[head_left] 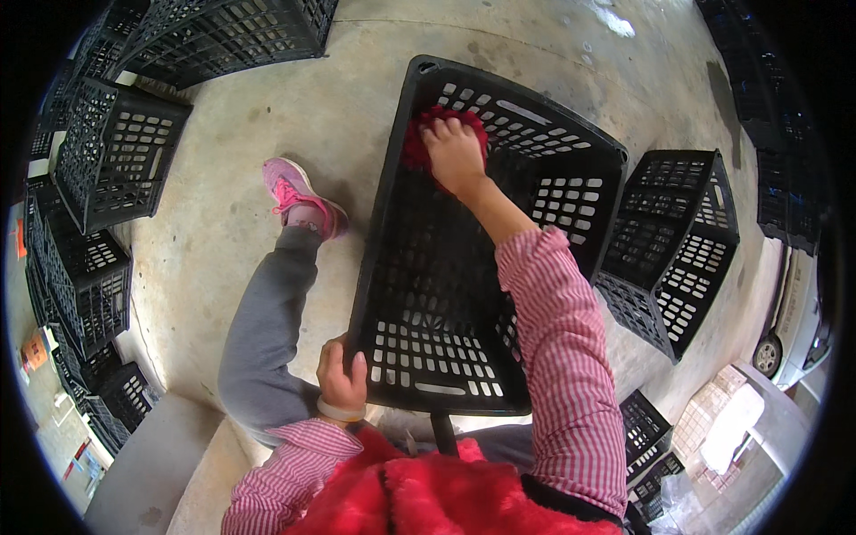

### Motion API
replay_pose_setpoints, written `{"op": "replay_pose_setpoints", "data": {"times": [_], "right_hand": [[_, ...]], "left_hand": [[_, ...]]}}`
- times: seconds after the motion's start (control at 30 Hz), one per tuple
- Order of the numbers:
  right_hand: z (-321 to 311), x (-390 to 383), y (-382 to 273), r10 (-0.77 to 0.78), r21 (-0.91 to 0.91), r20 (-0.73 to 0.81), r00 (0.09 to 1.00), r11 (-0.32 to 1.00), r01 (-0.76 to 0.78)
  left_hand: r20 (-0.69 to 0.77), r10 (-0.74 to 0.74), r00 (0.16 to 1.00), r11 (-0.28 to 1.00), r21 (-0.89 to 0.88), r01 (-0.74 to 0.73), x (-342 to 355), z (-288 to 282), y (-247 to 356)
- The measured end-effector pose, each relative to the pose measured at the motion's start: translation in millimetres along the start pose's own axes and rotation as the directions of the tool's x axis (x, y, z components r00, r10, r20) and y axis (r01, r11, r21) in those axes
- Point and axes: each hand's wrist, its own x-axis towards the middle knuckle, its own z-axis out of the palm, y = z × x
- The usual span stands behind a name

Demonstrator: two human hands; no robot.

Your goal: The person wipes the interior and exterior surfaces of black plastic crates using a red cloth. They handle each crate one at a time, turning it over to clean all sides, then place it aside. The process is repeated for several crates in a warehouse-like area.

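Observation:
A black plastic crate with slotted sides sits tilted in front of me. My left hand grips its near left edge, fingers curled on the rim. My right hand reaches inside to the far left corner, its fingers pressed on a crumpled red cloth against the crate's inner wall.
Black crates are stacked along the left and far right. Another crate lies right of mine. My pink-shoed foot is on the concrete floor to the left. A parked vehicle shows at the right edge.

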Motion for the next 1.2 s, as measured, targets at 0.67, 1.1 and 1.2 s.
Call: {"op": "replay_pose_setpoints", "data": {"times": [0.67,1.1,1.2], "right_hand": [[16,-112,96,0.397,-0.424,0.575,0.715,0.892,-0.154],[-50,-221,-119,0.206,-0.179,0.977,0.056,0.932,-0.314],[-54,-222,-123,0.193,-0.172,0.981,0.017,0.906,-0.387]], "left_hand": [[0.026,-0.012,1.0,1.0,-0.01,0.013,5,-4,-1],[-0.103,0.087,0.991,0.996,-0.005,-0.088,1,4,-7],[-0.116,0.073,0.991,0.997,-0.009,-0.074,1,4,-9]]}}
